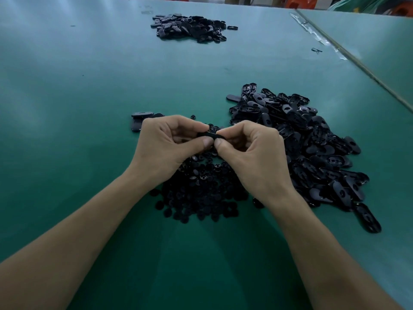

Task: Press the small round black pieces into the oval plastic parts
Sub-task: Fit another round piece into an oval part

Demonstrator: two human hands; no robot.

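One oval part is pinched between my left grip and right grip, thumbs meeting on it, likely to steady it for pressing; I cannot tell whether a round piece is in. Beneath, toward the bench's near edge, lies the round-piece heap; rightward the oval heap; a third heap near the far edge. All three are past counting.

Black oval parts and round pieces, green table
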